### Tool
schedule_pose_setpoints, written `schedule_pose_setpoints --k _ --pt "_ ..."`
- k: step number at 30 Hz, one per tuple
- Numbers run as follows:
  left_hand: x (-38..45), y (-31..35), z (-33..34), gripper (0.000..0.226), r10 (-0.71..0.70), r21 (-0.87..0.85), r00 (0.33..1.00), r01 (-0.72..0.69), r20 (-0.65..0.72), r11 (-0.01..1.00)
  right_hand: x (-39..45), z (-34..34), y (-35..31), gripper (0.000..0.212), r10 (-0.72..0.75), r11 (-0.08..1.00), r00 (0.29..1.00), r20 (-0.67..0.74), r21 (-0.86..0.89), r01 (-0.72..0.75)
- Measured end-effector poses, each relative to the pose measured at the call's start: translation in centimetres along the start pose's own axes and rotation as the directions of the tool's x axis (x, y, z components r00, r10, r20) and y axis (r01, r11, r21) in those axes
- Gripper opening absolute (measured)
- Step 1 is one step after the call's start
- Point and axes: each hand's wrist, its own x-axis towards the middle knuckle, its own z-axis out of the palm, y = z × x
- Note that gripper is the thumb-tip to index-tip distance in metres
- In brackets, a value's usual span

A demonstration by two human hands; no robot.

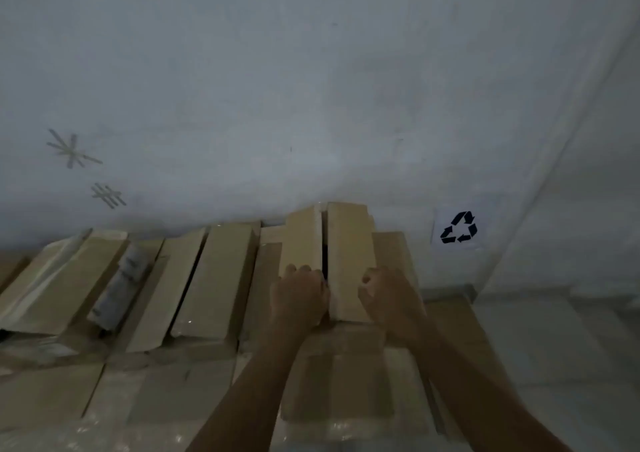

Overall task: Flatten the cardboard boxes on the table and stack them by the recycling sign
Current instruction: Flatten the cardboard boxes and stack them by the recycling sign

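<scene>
A tan cardboard box (349, 244) stands near the wall, its two top flaps parted by a dark slit. My left hand (299, 296) grips the near end of the left flap (303, 240). My right hand (388, 294) is curled at the near right edge of the right flap. A white recycling sign (459, 227) with black arrows hangs low on the wall, just right of this box. More boxes (214, 278) lie in a row to the left.
A grey, print-wrapped parcel (119, 285) lies between boxes at the left. Flat cardboard with shiny tape (166, 392) covers the near surface under my forearms. The white wall (311, 88) is close behind. Pale floor shows at the right (554, 341).
</scene>
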Motion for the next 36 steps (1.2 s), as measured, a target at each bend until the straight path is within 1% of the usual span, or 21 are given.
schedule_pose_setpoints --k 3,5,8,10,11,12,13,16,18,21,24,26,27,28,29,31,33,34,35,36 --pt "3.0 -0.6 1.8 0.028 -0.062 -0.149 0.998 0.062 0.007 0.987 3.0 0.5 0.0 0.034 0.024 0.999 0.999 0.031 0.036 -0.025" --pt "5.3 -1.4 3.3 0.036 -0.093 -0.210 0.993 0.107 0.073 0.972 4.5 1.0 -0.1 0.043 0.060 0.997 0.993 0.099 0.033 -0.064" --pt "8.0 -2.8 5.9 0.063 -0.117 -0.241 0.972 0.165 0.202 0.956 6.0 2.4 0.5 0.054 0.090 0.996 0.987 0.133 -0.011 -0.089" --pt "8.7 -3.4 7.3 0.078 -0.163 -0.309 0.928 0.272 0.335 0.911 7.2 3.3 0.7 0.061 0.120 0.993 0.979 0.167 0.002 -0.122" --pt "8.8 -3.6 8.0 0.083 -0.172 -0.323 0.908 0.306 0.382 0.896 7.8 3.7 0.9 0.064 0.138 0.990 0.973 0.186 0.012 -0.143" --pt "8.8 -3.6 8.4 0.087 -0.178 -0.322 0.898 0.320 0.402 0.891 8.4 4.0 1.0 0.067 0.161 0.985 0.968 0.195 0.023 -0.168" --pt "8.8 -3.5 9.0 0.089 -0.183 -0.311 0.893 0.326 0.411 0.893 9.1 4.5 1.0 0.069 0.188 0.979 0.960 0.210 0.033 -0.199" --pt "8.2 -3.2 10.2 0.092 -0.214 -0.259 0.901 0.324 0.377 0.910 10.3 5.8 0.6 0.073 0.265 0.947 0.932 0.245 0.115 -0.300" --pt "8.0 -3.1 10.5 0.095 -0.231 -0.262 0.893 0.345 0.386 0.901 10.5 6.5 0.3 0.076 0.276 0.950 0.933 0.230 0.083 -0.302" --pt "8.4 -3.0 11.0 0.098 -0.250 -0.216 0.886 0.351 0.390 0.911 11.1 7.5 -0.1 0.081 0.298 0.951 0.942 0.156 0.033 -0.307" --pt "8.6 -2.7 10.8 0.103 -0.266 -0.229 0.870 0.383 0.414 0.895 11.8 7.9 -0.7 0.089 0.346 0.936 0.924 0.161 0.008 -0.352" --pt "8.6 -2.7 10.7 0.107 -0.229 -0.201 0.871 0.342 0.434 0.918 12.2 8.2 -0.8 0.094 0.358 0.932 0.922 0.150 -0.003 -0.362" --pt "8.6 -2.9 10.4 0.109 -0.207 -0.205 0.869 0.325 0.449 0.923 12.3 8.3 -0.9 0.095 0.361 0.931 0.921 0.143 -0.006 -0.364" --pt "8.5 -3.2 10.1 0.110 -0.184 -0.244 0.871 0.321 0.456 0.915 12.4 8.3 -1.2 0.097 0.370 0.928 0.919 0.137 -0.001 -0.374" --pt "8.4 -3.7 9.6 0.111 -0.162 -0.327 0.877 0.332 0.452 0.885 12.5 8.3 -1.4 0.099 0.391 0.918 0.911 0.133 0.019 -0.396" --pt "8.1 -5.3 7.9 0.105 -0.144 -0.545 0.898 0.372 0.415 0.751 13.1 8.2 -2.0 0.103 0.445 0.886 0.886 0.132 0.081 -0.457" --pt "7.6 -7.1 6.1 0.085 -0.175 -0.688 0.920 0.381 0.352 0.618 13.6 8.2 -2.3 0.107 0.457 0.877 0.879 0.139 0.099 -0.471" --pt "7.3 -7.9 5.2 0.071 -0.198 -0.718 0.929 0.367 0.312 0.592 13.7 8.3 -2.3 0.109 0.445 0.885 0.882 0.157 0.073 -0.460" --pt "6.9 -8.7 4.3 0.058 -0.217 -0.726 0.939 0.344 0.267 0.595 13.7 8.2 -2.4 0.112 0.437 0.893 0.880 0.189 0.028 -0.449" --pt "6.5 -9.5 3.6 0.046 -0.233 -0.714 0.948 0.318 0.218 0.623 13.5 8.3 -2.4 0.112 0.431 0.899 0.875 0.220 -0.018 -0.438"
